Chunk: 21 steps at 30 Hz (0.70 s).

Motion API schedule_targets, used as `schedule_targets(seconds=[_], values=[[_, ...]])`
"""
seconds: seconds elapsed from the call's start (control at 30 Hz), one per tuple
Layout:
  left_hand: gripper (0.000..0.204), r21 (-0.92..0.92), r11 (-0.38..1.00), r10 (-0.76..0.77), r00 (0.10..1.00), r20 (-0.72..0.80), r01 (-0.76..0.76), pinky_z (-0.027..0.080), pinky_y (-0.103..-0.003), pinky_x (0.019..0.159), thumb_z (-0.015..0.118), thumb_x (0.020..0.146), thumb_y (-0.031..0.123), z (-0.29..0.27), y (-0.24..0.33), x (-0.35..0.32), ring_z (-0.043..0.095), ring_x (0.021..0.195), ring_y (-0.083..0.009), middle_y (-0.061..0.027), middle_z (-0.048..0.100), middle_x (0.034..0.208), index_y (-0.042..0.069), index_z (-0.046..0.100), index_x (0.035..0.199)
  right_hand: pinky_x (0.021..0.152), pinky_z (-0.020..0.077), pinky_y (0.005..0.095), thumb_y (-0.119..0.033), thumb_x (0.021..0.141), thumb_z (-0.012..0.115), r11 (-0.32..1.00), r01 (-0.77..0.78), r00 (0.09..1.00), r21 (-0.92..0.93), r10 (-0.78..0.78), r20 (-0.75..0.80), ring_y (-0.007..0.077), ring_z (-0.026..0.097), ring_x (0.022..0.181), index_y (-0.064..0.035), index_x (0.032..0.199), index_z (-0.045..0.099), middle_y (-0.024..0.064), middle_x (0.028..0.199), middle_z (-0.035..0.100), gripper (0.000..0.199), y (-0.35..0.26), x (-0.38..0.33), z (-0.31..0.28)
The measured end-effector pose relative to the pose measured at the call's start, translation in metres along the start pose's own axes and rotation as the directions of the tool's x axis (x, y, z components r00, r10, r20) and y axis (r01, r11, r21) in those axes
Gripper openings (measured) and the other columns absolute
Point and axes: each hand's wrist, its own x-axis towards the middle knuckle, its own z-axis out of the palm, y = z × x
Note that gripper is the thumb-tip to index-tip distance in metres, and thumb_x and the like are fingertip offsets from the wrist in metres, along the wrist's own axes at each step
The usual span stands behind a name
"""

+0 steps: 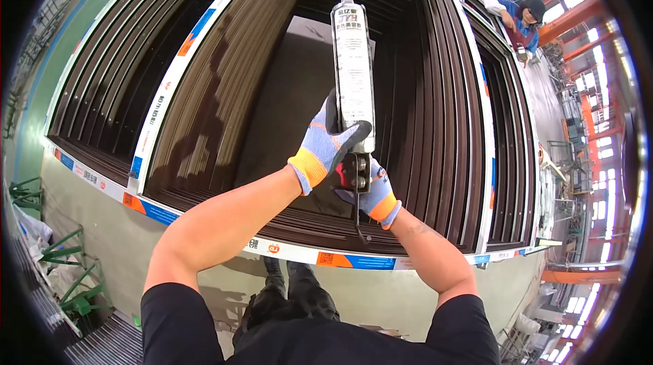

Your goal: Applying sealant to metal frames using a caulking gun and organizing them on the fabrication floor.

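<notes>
A white sealant cartridge with a tapered nozzle points away from me, seated in a caulking gun with a red part and a thin metal rod below. My left hand, in a blue and black glove with an orange cuff, is closed around the cartridge's lower end. Behind the gun's handle end, my right hand in a matching glove grips it; its fingers are partly hidden. Beneath both hands lies a stack of dark brown window frames.
White strips with blue and orange print edge the stacked frames. At the far right a person in blue with a dark cap works. Green metal stands stand on the floor at the lower left.
</notes>
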Motion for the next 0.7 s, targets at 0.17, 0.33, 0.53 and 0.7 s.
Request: schedule_targets(seconds=[0.17, 0.33, 0.53, 0.7], values=[[0.073, 0.029, 0.998, 0.054, 0.999, 0.003, -0.054, 0.050, -0.032, 0.095, 0.076, 0.083, 0.012, 0.009, -0.004, -0.008, 0.056, 0.111, -0.0156, -0.0098, 0.059, 0.123, 0.003, 0.037, 0.144, 0.070, 0.0520, 0.0278, -0.004, 0.071, 0.079, 0.922, -0.221, 0.975, 0.319, 0.208, 0.075, 0.0135, 0.060, 0.075, -0.0051, 0.108, 0.058, 0.0018, 0.091, 0.064, 0.043, 0.006, -0.007, -0.003], [0.077, 0.183, 0.980, 0.080, 0.997, 0.018, -0.082, 0.050, -0.032, 0.095, 0.078, 0.078, 0.012, 0.011, 0.007, -0.009, 0.057, 0.111, -0.0162, -0.0111, 0.059, 0.122, 0.002, 0.038, 0.142, 0.069, 0.0531, 0.0260, -0.005, 0.074, 0.077, 0.998, -0.064, 0.991, 0.007, 0.063, 0.119, 0.0110, 0.061, 0.075, -0.0061, 0.108, 0.059, 0.0002, 0.092, 0.065, 0.038, 0.002, -0.007, -0.007], [0.080, 0.206, 0.973, 0.099, 0.995, 0.024, -0.102, 0.048, -0.033, 0.097, 0.079, 0.077, 0.012, 0.007, 0.000, -0.007, 0.056, 0.114, -0.0173, -0.0110, 0.057, 0.124, 0.003, 0.034, 0.143, 0.072, 0.0560, 0.0271, -0.006, 0.078, 0.075, 0.988, -0.112, 0.986, 0.109, 0.097, 0.134, 0.0117, 0.065, 0.079, -0.0074, 0.110, 0.061, 0.0005, 0.092, 0.067, 0.034, 0.000, -0.005, -0.004], [0.075, 0.048, 0.995, 0.082, 0.994, 0.072, -0.086, 0.044, -0.031, 0.102, 0.072, 0.086, 0.010, 0.012, -0.001, -0.011, 0.050, 0.119, -0.0148, -0.0096, 0.053, 0.131, 0.004, 0.028, 0.148, 0.074, 0.0564, 0.0278, 0.000, 0.077, 0.073, 0.608, -0.347, 0.918, 0.714, 0.377, 0.125, 0.0147, 0.068, 0.084, -0.0061, 0.103, 0.066, 0.0035, 0.094, 0.071, 0.028, 0.019, -0.012, 0.002]])
